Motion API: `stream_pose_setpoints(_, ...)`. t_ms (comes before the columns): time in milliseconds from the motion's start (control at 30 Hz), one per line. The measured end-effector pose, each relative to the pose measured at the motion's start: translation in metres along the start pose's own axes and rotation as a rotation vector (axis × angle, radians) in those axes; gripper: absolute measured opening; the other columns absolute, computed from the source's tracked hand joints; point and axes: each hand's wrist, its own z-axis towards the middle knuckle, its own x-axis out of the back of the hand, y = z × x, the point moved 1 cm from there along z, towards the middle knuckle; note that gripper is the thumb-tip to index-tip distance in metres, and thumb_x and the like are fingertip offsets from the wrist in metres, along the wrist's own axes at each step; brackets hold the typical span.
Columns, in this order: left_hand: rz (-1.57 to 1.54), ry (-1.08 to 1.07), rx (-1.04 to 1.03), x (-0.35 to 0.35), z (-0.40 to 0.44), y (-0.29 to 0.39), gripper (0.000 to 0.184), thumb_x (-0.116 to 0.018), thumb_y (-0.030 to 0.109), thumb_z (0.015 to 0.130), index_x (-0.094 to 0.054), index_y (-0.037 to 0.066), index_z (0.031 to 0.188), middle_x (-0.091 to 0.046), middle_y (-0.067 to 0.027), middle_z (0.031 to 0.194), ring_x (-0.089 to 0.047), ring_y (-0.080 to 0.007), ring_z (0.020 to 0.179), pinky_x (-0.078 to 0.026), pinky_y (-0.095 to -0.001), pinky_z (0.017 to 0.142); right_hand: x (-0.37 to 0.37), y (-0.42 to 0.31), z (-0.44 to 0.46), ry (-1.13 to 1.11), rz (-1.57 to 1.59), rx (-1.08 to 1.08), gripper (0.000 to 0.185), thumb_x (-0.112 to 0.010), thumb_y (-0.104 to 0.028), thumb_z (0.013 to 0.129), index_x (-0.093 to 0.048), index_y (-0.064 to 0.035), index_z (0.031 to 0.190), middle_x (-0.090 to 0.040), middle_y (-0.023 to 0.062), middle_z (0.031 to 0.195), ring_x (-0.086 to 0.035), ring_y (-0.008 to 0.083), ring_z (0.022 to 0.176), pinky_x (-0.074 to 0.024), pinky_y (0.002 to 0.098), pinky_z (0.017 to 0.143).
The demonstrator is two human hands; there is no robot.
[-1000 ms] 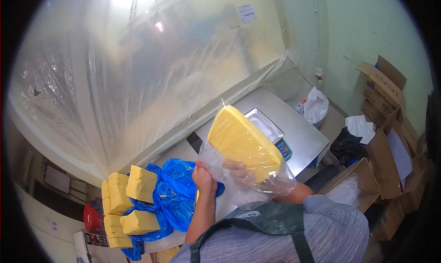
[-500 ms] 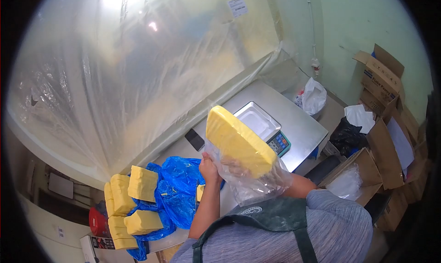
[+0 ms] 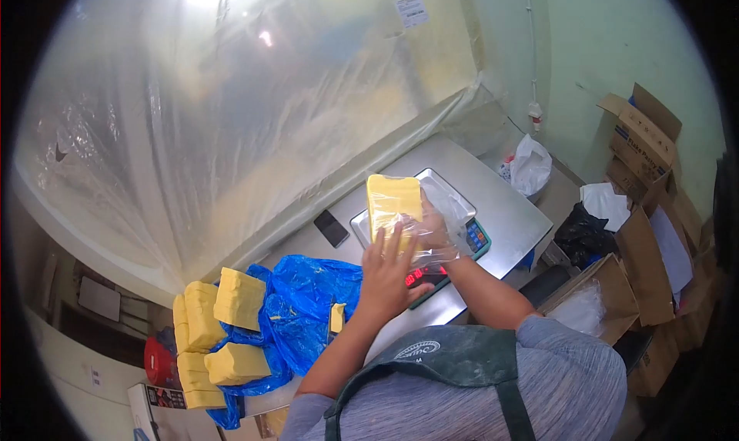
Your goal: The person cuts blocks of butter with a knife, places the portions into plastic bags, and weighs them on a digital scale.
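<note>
A yellow block (image 3: 394, 198), which looks like butter or margarine, sits in a clear plastic bag (image 3: 431, 250) at the scale's pan. Whether it rests fully on the pan, I cannot tell. My right hand (image 3: 433, 227) holds the block's right side, its fingers partly hidden by block and bag. My left hand (image 3: 386, 275) lies over the near end of the bag, fingers spread and stretched out. Under them is the digital scale (image 3: 476, 239) with a metal pan (image 3: 454, 197); red digits glow on its display, partly covered by my left hand.
Several more yellow blocks (image 3: 240, 298) stand at the left, beside crumpled blue plastic (image 3: 312, 287) with a small yellow piece (image 3: 337, 318). A phone (image 3: 331, 228) lies on the metal table (image 3: 512, 221). Open cardboard boxes (image 3: 650, 260) stand at the right; a plastic sheet (image 3: 254, 133) hangs behind.
The bagged block has come down from a raised, tilted position to the scale. My left hand has let go of the bag's edge and now lies spread over it.
</note>
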Motion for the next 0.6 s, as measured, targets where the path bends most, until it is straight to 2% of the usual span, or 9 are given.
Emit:
stream_pose_setpoints(67,0.238,-0.023,-0.025,-0.033,0.002,-0.003,0.073,-0.071,0.024,0.079,-0.044,0.009,0.145,-0.037,-0.0174,0.153,-0.030,-0.0427,0.143,-0.031,-0.0538,0.110,0.005,0.010,-0.001,-0.043,0.087,-0.010,0.064,-0.061,0.002,0.092,-0.032,-0.0030,0.149,-0.054,0.0114,0.136,-0.054,0.0186,0.122,-0.0458,0.0321,0.104)
stream_pose_setpoints(100,0.306,0.033,-0.047,-0.043,0.003,-0.009,0.056,-0.064,0.016,0.082,-0.053,0.009,0.136,-0.047,-0.0159,0.147,-0.037,-0.0384,0.141,-0.030,-0.0547,0.111,0.007,0.013,-0.001,-0.078,0.176,-0.007,0.058,-0.059,0.001,0.093,-0.038,-0.0036,0.146,-0.055,0.0119,0.135,-0.055,0.0176,0.121,-0.0465,0.0313,0.104)
stream_pose_setpoints(133,0.304,0.037,-0.045,-0.048,0.004,-0.013,0.056,-0.064,0.016,0.082,-0.053,0.009,0.136,-0.047,-0.0159,0.147,-0.037,-0.0384,0.141,-0.030,-0.0547,0.111,0.009,0.015,0.000,-0.081,0.172,-0.008,0.058,-0.059,0.001,0.093,-0.038,-0.0036,0.146,-0.055,0.0119,0.135,-0.055,0.0176,0.121,-0.0465,0.0313,0.104)
stream_pose_setpoints(233,-0.017,0.033,-0.113,-0.060,0.003,-0.013,0.041,-0.061,0.002,0.081,-0.062,0.003,0.121,-0.067,-0.0164,0.121,-0.060,-0.0315,0.121,-0.034,-0.0533,0.113,0.011,0.005,-0.004,0.008,0.268,-0.135,0.052,-0.061,-0.007,0.095,-0.042,-0.0036,0.144,-0.057,0.0107,0.133,-0.056,0.0173,0.118,-0.0476,0.0319,0.101)
stream_pose_setpoints(300,-0.081,0.027,-0.108,-0.066,0.002,-0.010,0.041,-0.061,0.001,0.080,-0.062,0.002,0.121,-0.067,-0.0168,0.121,-0.060,-0.0321,0.120,-0.036,-0.0521,0.111,-0.005,-0.036,-0.008,-0.031,-0.833,-0.115,0.052,-0.065,-0.016,0.094,-0.046,-0.0029,0.140,-0.062,0.0113,0.126,-0.060,0.0184,0.111,-0.0494,0.0320,0.095)
stream_pose_setpoints(333,-0.142,0.019,-0.102,-0.068,0.000,-0.009,0.041,-0.061,0.000,0.080,-0.062,0.001,0.121,-0.067,-0.0173,0.120,-0.061,-0.0328,0.120,-0.039,-0.0510,0.110,-0.004,-0.031,-0.008,-0.034,-0.835,-0.118,0.052,-0.065,-0.016,0.094,-0.046,-0.0029,0.140,-0.062,0.0113,0.126,-0.060,0.0184,0.111,-0.0494,0.0320,0.095)
stream_pose_setpoints(400,-0.153,0.069,-0.112,-0.068,0.002,-0.010,0.040,-0.061,0.000,0.080,-0.063,0.001,0.120,-0.067,-0.0182,0.120,-0.061,-0.0328,0.120,-0.040,-0.0506,0.109,0.006,-0.007,0.002,0.086,-0.235,-0.267,0.050,-0.067,-0.021,0.092,-0.050,-0.0023,0.136,-0.066,0.0121,0.116,-0.062,0.0192,0.102,-0.0503,0.0318,0.089)
stream_pose_setpoints(533,-0.150,0.065,-0.081,-0.073,0.006,-0.021,0.053,-0.067,0.005,0.081,-0.054,-0.001,0.131,-0.059,-0.0240,0.131,-0.054,-0.0347,0.128,-0.037,-0.0517,0.110,0.064,0.034,0.035,-0.012,-0.329,-0.094,0.051,-0.070,-0.025,0.090,-0.053,-0.0025,0.132,-0.067,0.0125,0.110,-0.063,0.0190,0.098,-0.0508,0.0320,0.087)
stream_pose_setpoints(600,-0.184,0.111,0.069,-0.055,0.016,-0.005,0.064,-0.070,0.010,0.080,-0.045,-0.002,0.138,-0.052,-0.0257,0.137,-0.049,-0.0367,0.131,-0.034,-0.0530,0.111,0.052,-0.011,0.065,-0.072,-1.204,-0.064,0.046,-0.067,-0.029,0.089,-0.057,-0.0029,0.126,-0.067,0.0148,0.108,-0.065,0.0218,0.096,-0.0520,0.0350,0.084)
